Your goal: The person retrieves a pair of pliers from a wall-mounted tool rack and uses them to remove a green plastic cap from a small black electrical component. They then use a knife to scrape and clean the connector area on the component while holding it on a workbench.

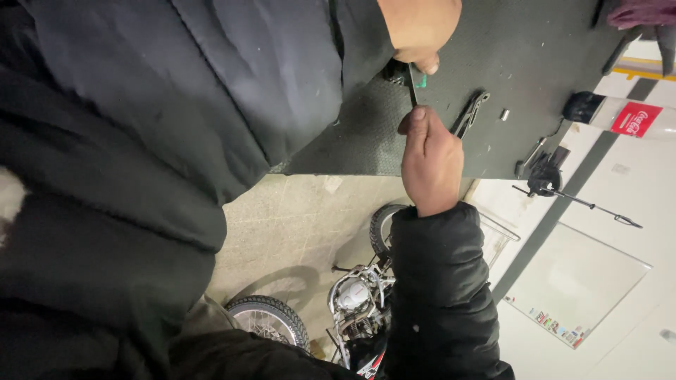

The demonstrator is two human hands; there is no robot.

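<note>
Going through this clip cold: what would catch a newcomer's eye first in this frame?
Two bare hands meet at the middle top: one hand at the upper edge and another hand just below it pinch a thin dark strip between them over a dark textured work surface. A dark puffy jacket fills the left half. Low in the middle, a motorcycle stands on pale floor.

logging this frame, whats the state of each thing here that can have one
left hand: closed, pinching the top of the thin strip
right hand: closed, thumb pressed on the strip's lower end
thin strip: held taut between both hands over the dark mat
pliers: lying flat, untouched
bottle: lying on its side, capped
</note>
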